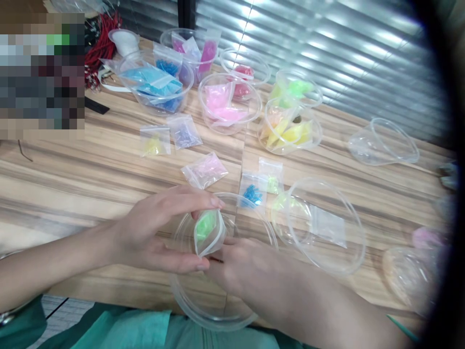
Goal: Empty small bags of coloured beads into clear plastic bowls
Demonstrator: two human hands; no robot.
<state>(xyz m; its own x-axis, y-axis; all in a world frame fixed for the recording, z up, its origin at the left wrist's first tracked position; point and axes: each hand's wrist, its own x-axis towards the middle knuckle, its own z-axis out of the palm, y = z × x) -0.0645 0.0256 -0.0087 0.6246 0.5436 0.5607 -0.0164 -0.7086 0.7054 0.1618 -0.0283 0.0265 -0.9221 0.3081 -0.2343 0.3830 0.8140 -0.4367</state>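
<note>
My left hand (152, 230) holds a small clear zip bag (220, 235) between thumb and fingers, its mouth spread apart. Bright green stuff (206, 224) shows inside the bag. My right hand (241, 266) is right beside the bag, over a large clear plastic bowl (181, 295); its fingertips are hidden behind the bag and my left thumb. A small dark piece (217, 260) shows by the right fingers, too little of it to name. Just beyond the bowl lie a zip bag of blue pieces (252, 195) and one of pale green bits (272, 184).
Clear tubs with blue bags (156, 85), pink bags (220, 104) and yellow bags (290, 133) stand at the back. A clear tub (383, 143) lies tilted at right. Clear round containers (327, 264) sit right of the bowl. Small bags (205, 169) lie mid-table.
</note>
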